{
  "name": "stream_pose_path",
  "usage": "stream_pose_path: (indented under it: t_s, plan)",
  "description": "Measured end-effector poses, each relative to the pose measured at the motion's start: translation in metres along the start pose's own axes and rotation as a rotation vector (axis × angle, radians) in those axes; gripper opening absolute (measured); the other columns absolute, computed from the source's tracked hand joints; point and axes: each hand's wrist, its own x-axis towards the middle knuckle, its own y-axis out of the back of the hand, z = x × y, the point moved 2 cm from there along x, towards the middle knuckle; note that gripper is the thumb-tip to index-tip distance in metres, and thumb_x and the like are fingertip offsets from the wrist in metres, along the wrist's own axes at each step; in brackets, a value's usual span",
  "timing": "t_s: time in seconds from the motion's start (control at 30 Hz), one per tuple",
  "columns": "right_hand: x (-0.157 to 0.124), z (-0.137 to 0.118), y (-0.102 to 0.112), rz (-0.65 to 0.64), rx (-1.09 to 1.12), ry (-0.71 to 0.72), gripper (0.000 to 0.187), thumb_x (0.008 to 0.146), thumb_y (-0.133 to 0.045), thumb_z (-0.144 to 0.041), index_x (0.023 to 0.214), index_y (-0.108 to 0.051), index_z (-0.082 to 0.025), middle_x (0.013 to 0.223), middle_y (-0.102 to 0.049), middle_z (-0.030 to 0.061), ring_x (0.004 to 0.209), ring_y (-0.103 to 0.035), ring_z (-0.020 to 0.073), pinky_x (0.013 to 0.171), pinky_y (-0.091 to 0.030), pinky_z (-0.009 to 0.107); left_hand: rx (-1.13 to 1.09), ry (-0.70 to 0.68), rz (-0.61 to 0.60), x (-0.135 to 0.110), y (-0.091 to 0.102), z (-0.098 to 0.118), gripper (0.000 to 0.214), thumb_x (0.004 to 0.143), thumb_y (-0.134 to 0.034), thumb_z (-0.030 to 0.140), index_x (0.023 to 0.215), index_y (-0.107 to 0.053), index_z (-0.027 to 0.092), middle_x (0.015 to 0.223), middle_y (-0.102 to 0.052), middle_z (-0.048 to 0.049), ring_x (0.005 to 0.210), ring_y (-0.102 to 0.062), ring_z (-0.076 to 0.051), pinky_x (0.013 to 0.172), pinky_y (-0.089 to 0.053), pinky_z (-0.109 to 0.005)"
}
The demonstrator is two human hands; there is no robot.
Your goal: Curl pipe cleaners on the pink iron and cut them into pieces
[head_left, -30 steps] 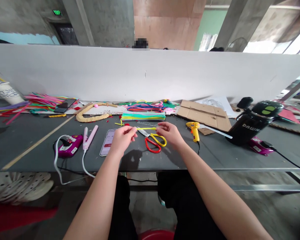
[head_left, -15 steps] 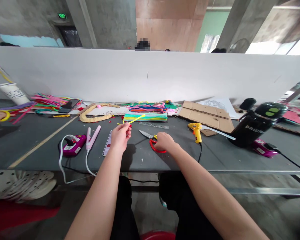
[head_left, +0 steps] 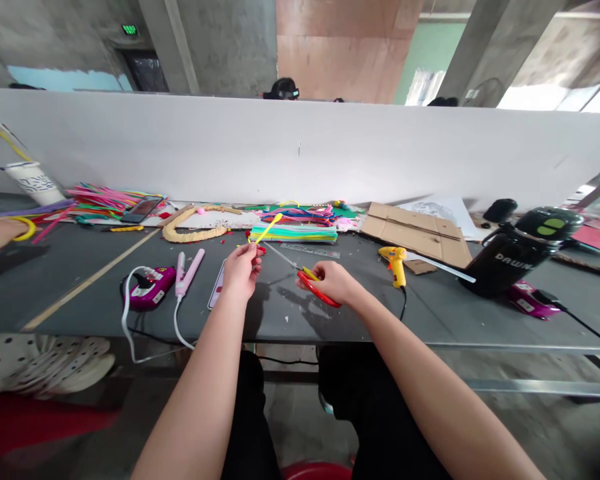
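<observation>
Between the fingers of my left hand (head_left: 243, 268) is a yellow pipe cleaner (head_left: 269, 228), its free end slanting up and to the right. A bit of red shows by those fingertips, too small to make out. My right hand (head_left: 330, 281) is closed around the red and yellow handles of a pair of scissors (head_left: 320, 288), raised off the table. The blades point up and left, their tips close to my left hand. Behind both hands lies a bundle of green, white and yellow pipe cleaners (head_left: 295, 233), with a clear ruler (head_left: 310, 251) in front of it.
Left of me are a phone (head_left: 217, 287), a pink hair straightener (head_left: 187, 273) and a purple power strip (head_left: 153, 289). On the right lie a yellow glue gun (head_left: 394, 263), cardboard (head_left: 420, 230) and a black bottle (head_left: 505, 257). Another person's hand (head_left: 3, 237) is at far left.
My right hand has lifted the scissors from the table and turned the blades toward my left hand. The yellow pipe cleaner now tilts more steeply upward.
</observation>
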Motion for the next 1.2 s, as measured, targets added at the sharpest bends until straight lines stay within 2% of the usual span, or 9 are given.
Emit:
stream_pose_path:
  t_s: [0.23, 0.93, 1.2]
  plan:
    - [-0.0037, -0.0028, -0.0045, 0.055, -0.027, -0.01, 0.051, 0.066, -0.066, -0.069, 0.067, -0.054, -0.02, 0.062, -0.054, -0.0023, 0.058, -0.043, 0.012, 0.05, -0.03, 0.024, 0.036, 0.019, 0.009, -0.0015, -0.001, 0.001, 0.027, 0.062, -0.081, 0.025, 0.082, -0.066, 0.015, 0.07, -0.06, 0.0026, 0.051, -0.05, -0.004, 0.045, -0.038, -0.017]
    - [-0.0006, -0.0013, -0.0045, 0.049, -0.021, -0.019, 0.047, 0.068, -0.065, -0.065, 0.065, -0.055, -0.019, 0.063, -0.055, -0.0012, 0.059, -0.043, 0.0125, 0.05, -0.029, 0.025, 0.088, 0.043, -0.04, -0.0043, -0.0069, -0.0032, 0.026, 0.062, -0.081, 0.025, 0.083, -0.069, 0.015, 0.071, -0.059, 0.0014, 0.053, -0.05, -0.004, 0.046, -0.039, -0.016]
    - [-0.0024, -0.0061, -0.0032, 0.068, -0.012, 0.056, 0.046, 0.072, -0.065, -0.056, 0.055, -0.045, -0.018, 0.057, -0.039, -0.0041, 0.059, -0.032, 0.0104, 0.05, -0.023, 0.025, 0.098, 0.03, -0.041, -0.0062, -0.0072, -0.0015, 0.028, 0.061, -0.081, 0.027, 0.083, -0.069, 0.015, 0.072, -0.06, 0.0003, 0.055, -0.051, -0.006, 0.049, -0.039, -0.018]
